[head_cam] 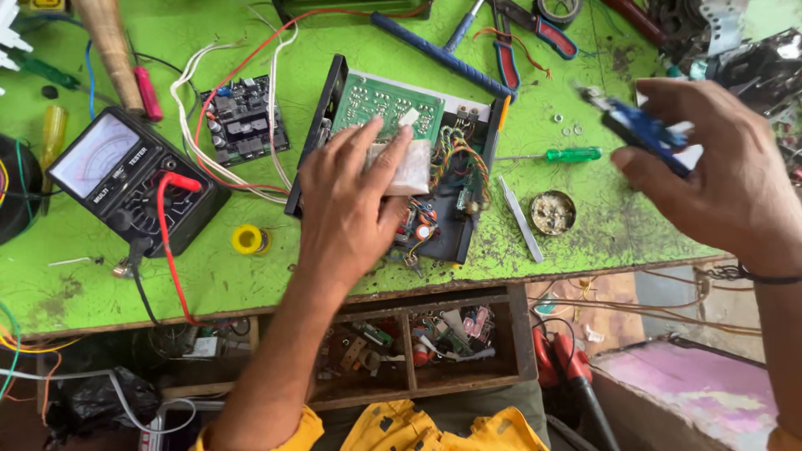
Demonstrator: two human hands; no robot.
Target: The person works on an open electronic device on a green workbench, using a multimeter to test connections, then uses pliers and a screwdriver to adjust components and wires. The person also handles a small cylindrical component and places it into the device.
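My left hand (355, 205) lies flat, fingers spread, on the white block in the open amplifier chassis (455, 238); my right hand (718, 171), at its 3 o'clock, grips a blurred blue tool (639, 127) above the green worktop (251, 276)

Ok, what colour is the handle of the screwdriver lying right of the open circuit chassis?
Green; the screwdriver shows best in the head view.

Bright, even daylight fills the view, and the green surface (209, 276) shows only soft, short shadows. The right hand (718, 179) and the blue tool (639, 129) it holds are smeared by motion blur. Everything else stays sharp, and the shiny scrap at the upper right glints.
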